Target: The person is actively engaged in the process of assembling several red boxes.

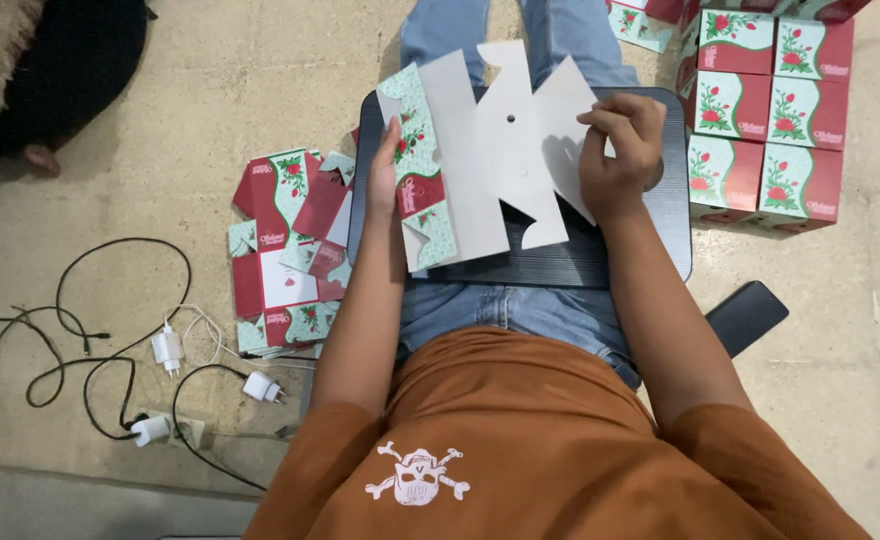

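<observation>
So the floor (pixel 840 330) is taking up most of the view here, some kind of pale speckled stone or concrete, looking hard and a bit dusty. A person in an orange shirt is sitting on it with a black lap board (pixel 580 262) across their jeans, basically using that as a tabletop.

Over on the far right a stack of finished boxes (pixel 768 110) is piling up, red and mint green with rose prints. On the left of the board a heap of flat unfolded blanks (pixel 285 250) is lying on the floor. Nearer and further left, black cables (pixel 90 330) and a few white chargers (pixel 168 348) are trailing around a power strip.

The thing in hand is a flat carton blank (pixel 490 160), lying on the board with its grey inside facing up and one printed side panel folding up on the left. It's looking like thin card: light, fairly stiff in the panels, bendy along the creases, easy to crumple or tear at the notched flaps. I'd guess the edges near the fold lines are the best place to grab.

The left hand (pixel 385 175) is pinching the printed panel's edge, fingers wrapped behind it. The right hand (pixel 620 150) is curling closed on a right-side flap.
</observation>
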